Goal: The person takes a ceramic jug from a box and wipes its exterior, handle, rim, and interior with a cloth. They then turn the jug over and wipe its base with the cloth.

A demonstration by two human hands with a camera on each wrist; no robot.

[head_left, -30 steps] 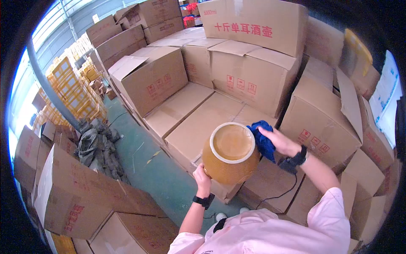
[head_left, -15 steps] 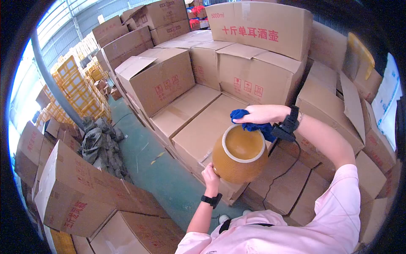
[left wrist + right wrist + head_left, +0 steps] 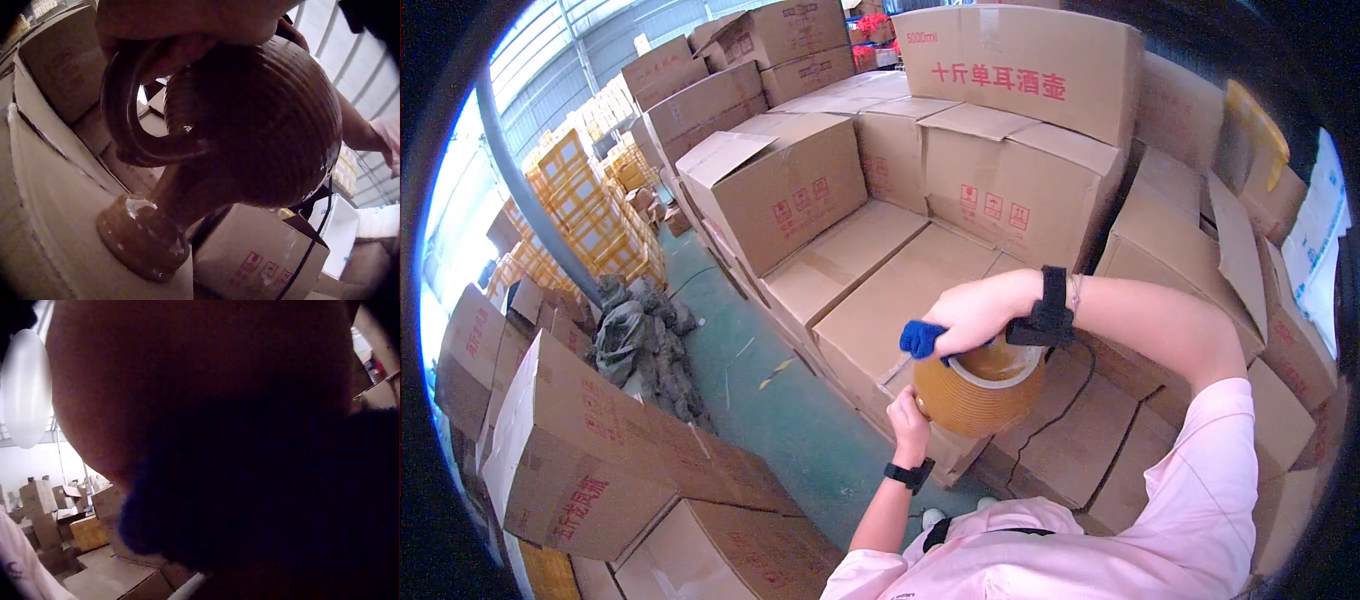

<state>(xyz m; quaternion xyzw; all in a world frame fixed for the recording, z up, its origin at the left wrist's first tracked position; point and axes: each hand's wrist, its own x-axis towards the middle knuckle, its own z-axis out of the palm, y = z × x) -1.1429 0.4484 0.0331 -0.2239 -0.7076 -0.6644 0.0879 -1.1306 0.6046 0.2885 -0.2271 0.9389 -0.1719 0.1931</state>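
Observation:
A brown, ribbed ceramic jug [image 3: 980, 403] is held upside down in front of the body, its pale base ring facing up in the head view. My left hand [image 3: 910, 425] grips it by its looped handle [image 3: 119, 106], which shows in the left wrist view. Below the handle the narrow neck and flared mouth [image 3: 142, 240] point downward. With my right hand [image 3: 980, 312] I hold a bunched blue cloth [image 3: 920, 340] over the far left side of the base, and that hand hides part of the ring. Dark cloth fills much of the right wrist view.
Cardboard boxes [image 3: 880, 285] are stacked ahead, and more boxes [image 3: 580, 450] stand at the left. A thin black cable [image 3: 1040, 430] hangs behind the jug by the right wrist. Grey sacking [image 3: 645, 345] lies on the green floor [image 3: 750, 400] beside a post [image 3: 530, 200].
My right hand and the cloth have moved from the base's right side, over its far edge, to its left side. The jug has shifted slightly right in view, still gripped by my left hand.

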